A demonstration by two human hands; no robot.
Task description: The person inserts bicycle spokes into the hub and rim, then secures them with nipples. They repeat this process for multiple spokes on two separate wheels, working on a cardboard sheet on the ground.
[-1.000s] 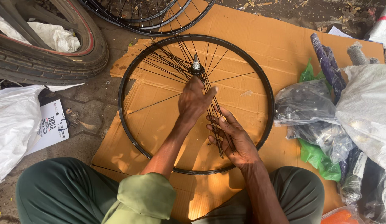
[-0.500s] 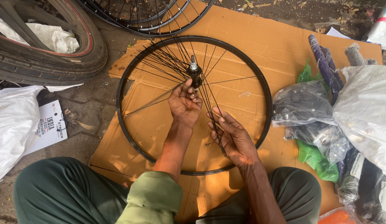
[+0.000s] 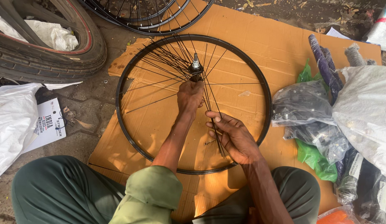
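Left hand (image 3: 189, 96) is closed on the hub (image 3: 196, 70) just beyond its fingertips; loose black spokes (image 3: 215, 124) are pinched between the right hand's (image 3: 232, 135) fingers (both inside the black rim (image 3: 265, 99), on cardboard (image 3: 280, 45)).

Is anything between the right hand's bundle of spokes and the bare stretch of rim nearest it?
Nothing visible. The right hand pinches a few loose spokes whose tips hang just inside the rim; only bare cardboard lies between. The left hand is at the hub, off that path.
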